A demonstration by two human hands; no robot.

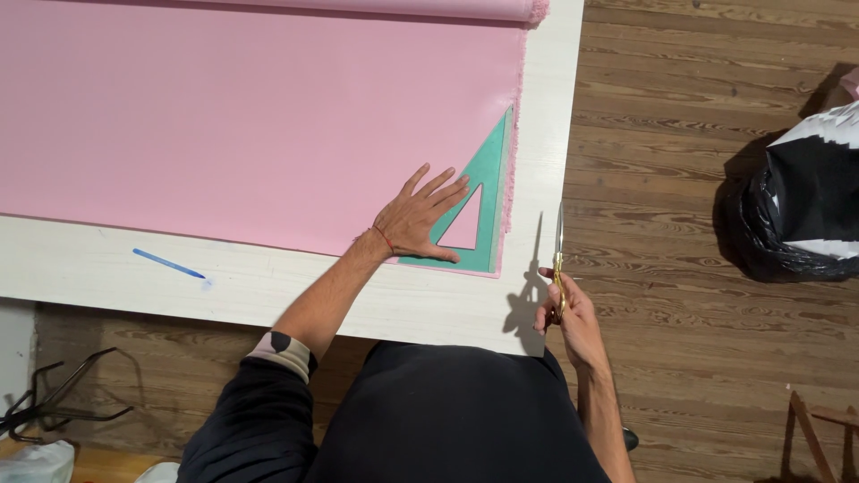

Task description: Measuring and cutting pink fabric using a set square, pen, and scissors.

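Pink fabric (250, 125) under green triangle (488, 192), left hand (416, 219).

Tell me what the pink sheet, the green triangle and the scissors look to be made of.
Pink sheet: likely woven fabric, matte, with a frayed right edge. Green set square: probably translucent plastic, smooth, the pink showing faintly through. Scissors: metal, pale steel blades with shiny gold-coloured handles in the right hand.

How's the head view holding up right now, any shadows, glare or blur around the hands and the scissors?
Head view: sharp and evenly lit, no glare on the pink fabric. The right hand and scissors throw a hard dark shadow onto the white table just to their left. The left hand on the green triangle ruler is clear, without blur.
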